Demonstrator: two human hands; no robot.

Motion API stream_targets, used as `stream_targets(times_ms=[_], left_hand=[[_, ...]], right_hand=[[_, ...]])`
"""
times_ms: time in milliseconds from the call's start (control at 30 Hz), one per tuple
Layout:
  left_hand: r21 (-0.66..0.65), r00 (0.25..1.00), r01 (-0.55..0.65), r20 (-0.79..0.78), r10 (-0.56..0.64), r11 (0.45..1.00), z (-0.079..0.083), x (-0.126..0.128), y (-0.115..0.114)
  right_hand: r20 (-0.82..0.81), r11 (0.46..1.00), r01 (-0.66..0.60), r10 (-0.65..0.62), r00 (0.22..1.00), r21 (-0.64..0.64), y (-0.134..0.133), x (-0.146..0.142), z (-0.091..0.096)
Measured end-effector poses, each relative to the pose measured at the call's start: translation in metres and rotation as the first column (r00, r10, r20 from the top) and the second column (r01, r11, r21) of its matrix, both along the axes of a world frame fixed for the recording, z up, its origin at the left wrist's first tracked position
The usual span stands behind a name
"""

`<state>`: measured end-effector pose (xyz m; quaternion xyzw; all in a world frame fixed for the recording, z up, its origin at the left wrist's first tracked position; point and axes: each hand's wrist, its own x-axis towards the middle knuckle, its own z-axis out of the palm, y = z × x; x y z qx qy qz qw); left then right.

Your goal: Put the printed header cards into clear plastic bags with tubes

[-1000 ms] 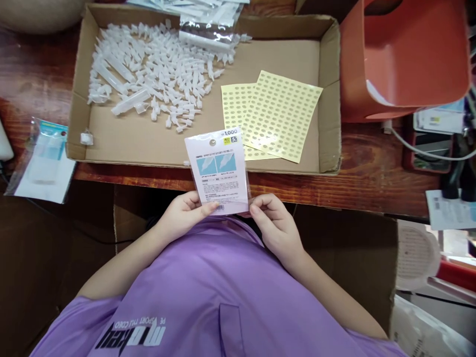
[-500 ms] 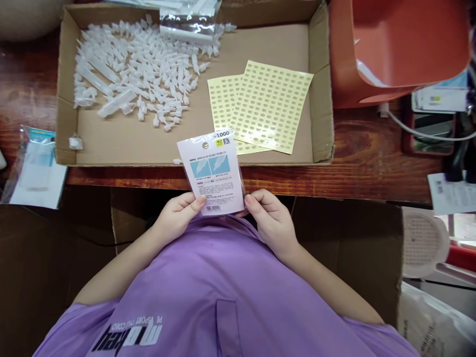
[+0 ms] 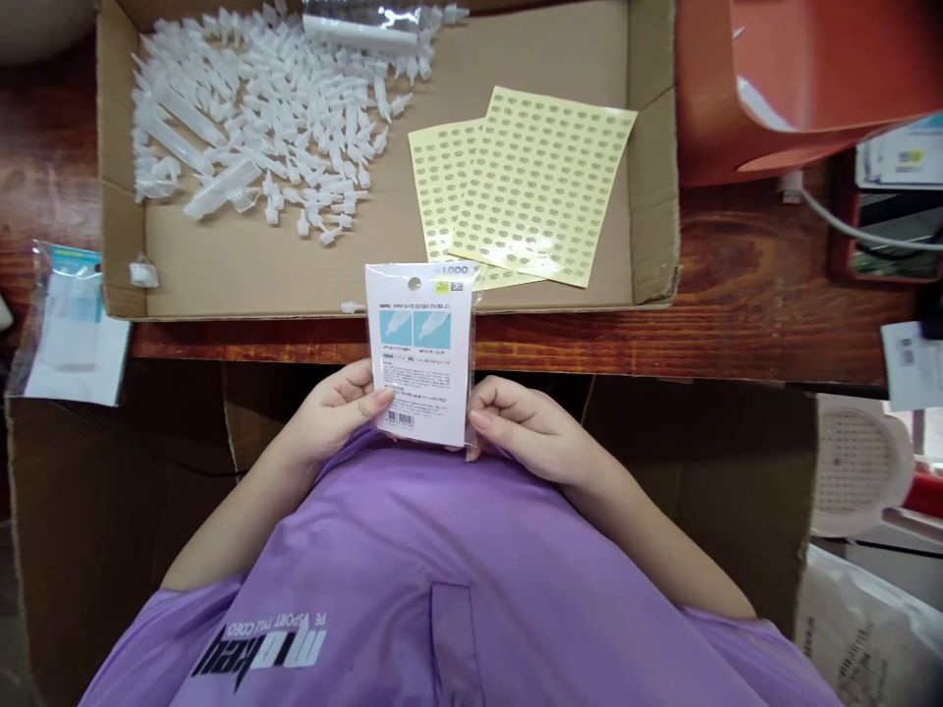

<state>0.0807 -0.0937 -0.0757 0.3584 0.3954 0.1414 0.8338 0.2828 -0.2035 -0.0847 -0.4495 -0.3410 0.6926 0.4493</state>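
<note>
A small clear packet with a white printed card (image 3: 420,349) is held upright just in front of my chest. My left hand (image 3: 335,412) pinches its lower left corner and my right hand (image 3: 520,427) pinches its lower right corner. Both hands are closed on the packet's bottom edge. Beyond it lies a shallow cardboard tray (image 3: 648,206) on the wooden table edge (image 3: 663,334). Inside the tray, many small translucent plastic caps and tubes (image 3: 265,128) are heaped at the left. Two yellow sticker sheets (image 3: 526,182) lie at the right of the tray.
Another filled clear packet (image 3: 70,329) lies at the table's left edge. An orange plastic container (image 3: 781,88) stands at the upper right, with cables and papers (image 3: 884,211) beside it. Clear bags (image 3: 368,25) rest at the tray's far rim. A cardboard box (image 3: 110,511) sits under the table.
The packet has turned from a left-leaning tilt to nearly upright and sits slightly lower. My view has shifted, so the tray appears higher in the frame.
</note>
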Motion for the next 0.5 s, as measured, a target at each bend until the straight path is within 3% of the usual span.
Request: stream_targets(times_ms=[100, 267, 400, 500], left_hand=[[-0.009, 0.998, -0.032, 0.045, 0.033, 0.999, 0.005, 0.000, -0.001], [0.014, 0.999, -0.001, 0.051, 0.000, 1.000, 0.009, 0.000, -0.004], [0.024, 0.997, 0.048, 0.055, -0.050, 0.999, 0.014, 0.003, -0.003], [0.056, 0.998, 0.040, 0.042, -0.042, 0.998, 0.020, 0.003, -0.002]], right_hand=[[-0.099, 0.997, -0.059, 0.064, 0.993, 0.059, 0.005, 0.000, -0.002], [-0.137, 0.990, -0.030, 0.049, 0.989, 0.138, 0.016, -0.006, -0.002], [-0.020, 0.957, -0.173, 0.182, 0.983, 0.231, 0.025, -0.003, 0.008], [0.224, 0.867, -0.311, 0.238, 0.945, 0.390, 0.031, 0.002, 0.017]])
